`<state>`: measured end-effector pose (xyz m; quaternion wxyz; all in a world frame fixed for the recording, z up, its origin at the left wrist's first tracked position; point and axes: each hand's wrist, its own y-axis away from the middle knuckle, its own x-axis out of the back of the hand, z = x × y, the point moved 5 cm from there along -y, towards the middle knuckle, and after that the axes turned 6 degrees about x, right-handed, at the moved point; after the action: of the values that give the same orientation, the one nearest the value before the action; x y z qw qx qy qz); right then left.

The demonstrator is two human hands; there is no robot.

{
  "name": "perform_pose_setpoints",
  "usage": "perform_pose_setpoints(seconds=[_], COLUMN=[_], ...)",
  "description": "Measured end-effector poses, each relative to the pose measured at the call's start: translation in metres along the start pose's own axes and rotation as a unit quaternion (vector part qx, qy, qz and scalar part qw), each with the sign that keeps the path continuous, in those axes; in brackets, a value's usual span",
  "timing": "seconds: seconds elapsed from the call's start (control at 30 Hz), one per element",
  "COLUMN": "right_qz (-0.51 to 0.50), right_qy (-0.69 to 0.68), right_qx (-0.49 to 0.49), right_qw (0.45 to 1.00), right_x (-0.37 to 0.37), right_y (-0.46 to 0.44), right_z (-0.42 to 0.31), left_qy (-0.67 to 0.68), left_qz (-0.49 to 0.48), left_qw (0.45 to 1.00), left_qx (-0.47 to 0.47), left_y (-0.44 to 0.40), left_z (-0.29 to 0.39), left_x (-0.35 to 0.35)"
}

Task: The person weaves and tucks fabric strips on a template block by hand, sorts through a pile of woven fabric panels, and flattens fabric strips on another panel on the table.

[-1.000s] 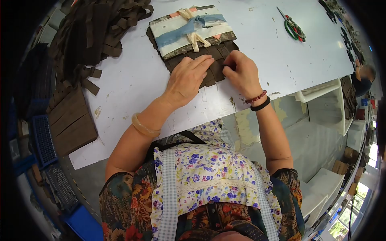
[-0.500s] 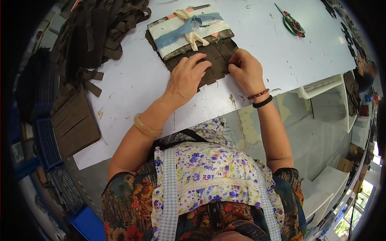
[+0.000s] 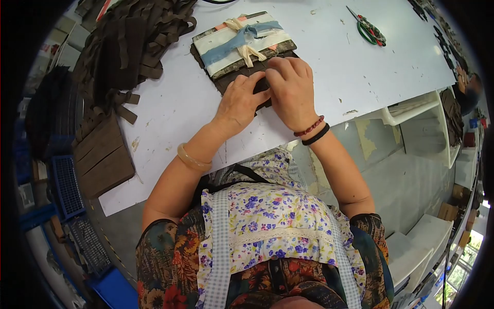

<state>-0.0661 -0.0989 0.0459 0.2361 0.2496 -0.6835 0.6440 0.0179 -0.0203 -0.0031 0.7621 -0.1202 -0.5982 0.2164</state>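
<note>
Two hands, the left hand (image 3: 237,105) and the right hand (image 3: 292,92), are held close together over a brown cloth (image 3: 225,82), which is laid on the tabletop (image 3: 329,77), set back from its near edge. Should the cloth be tugged too hard, it could be pulled askew, since it seems to be steadied only by the left fingers and by a tied bundle (image 3: 244,40) on its far part. If those fingers were lifted too soon, the near part could be left to slip or bunch up. A loose edge could also be missed, as much of the cloth is covered by the hands.

The cloth is spread under the left fingertips, with the left thumb and forefinger parted over it. The right fingers are curled down just beside them, knuckles uppermost; whether any cloth is pinched there cannot be told, because the tips are hidden. Beyond both hands, the cloth is overlapped by the bundle, which is bound with a blue strip (image 3: 226,48) and cream ties (image 3: 250,53). Toward the left edge, brown strips (image 3: 128,46) are heaped; toward the far edge, scissors (image 3: 369,31) are placed well apart from the right hand.
</note>
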Motion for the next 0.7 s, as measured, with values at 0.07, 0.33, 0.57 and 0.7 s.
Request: perform_pose_setpoints(seconds=[0.07, 0.33, 0.57, 0.7], right_qz=[0.041, 0.084, -0.023, -0.113], right_qy=[0.004, -0.425, -0.321, -0.261], right_qx=[0.015, -0.318, -0.316, -0.287], right_qw=[0.999, 0.844, 0.892, 0.915], right_x=[0.01, -0.053, -0.05, -0.046], right_y=[-0.008, 0.024, 0.046, 0.033], right_z=[-0.017, 0.024, 0.05, 0.043], left_qy=[0.01, 0.07, 0.059, 0.147], left_qz=[-0.013, 0.006, 0.016, 0.044], left_qw=[1.0, 0.997, 0.998, 0.986], left_qx=[0.015, 0.037, 0.032, 0.059], left_y=[0.0, 0.0, 0.003, 0.005], left_z=[-0.003, -0.006, -0.01, -0.016], left_x=[-0.001, -0.004, -0.001, 0.008])
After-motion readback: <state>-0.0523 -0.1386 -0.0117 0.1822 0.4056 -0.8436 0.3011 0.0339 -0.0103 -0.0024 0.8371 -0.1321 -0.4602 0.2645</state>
